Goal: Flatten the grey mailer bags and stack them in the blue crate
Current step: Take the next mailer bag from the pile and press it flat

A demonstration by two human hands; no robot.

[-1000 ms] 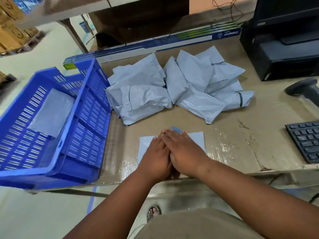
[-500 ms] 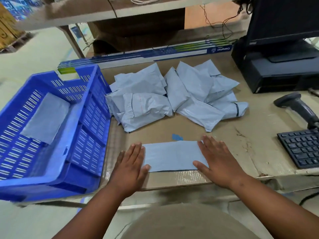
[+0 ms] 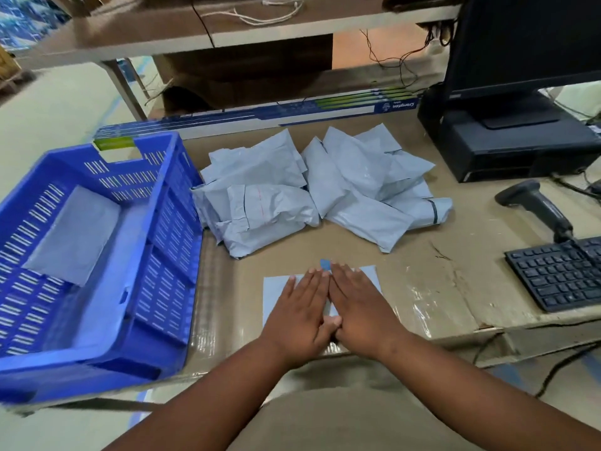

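Note:
A flat grey mailer bag (image 3: 274, 294) lies on the cardboard-covered table near its front edge. My left hand (image 3: 300, 314) and my right hand (image 3: 359, 312) press down on its middle side by side, fingers straight, thumbs touching. Behind it sits a heap of several crumpled grey mailer bags (image 3: 312, 193). The blue crate (image 3: 162, 255) stands at the left, tilted over the table edge, with one flat grey mailer bag (image 3: 74, 236) lying on its floor.
A black keyboard (image 3: 562, 271) and a barcode scanner (image 3: 536, 206) lie at the right. A monitor on a black box (image 3: 507, 148) stands at the back right. Long blue cartons (image 3: 260, 120) run along the back. A small blue tape scrap (image 3: 324, 264) sits by my fingertips.
Half a second ago my hands were spread at the two ends of the flat mailer. They have since slid inward and now meet over its middle.

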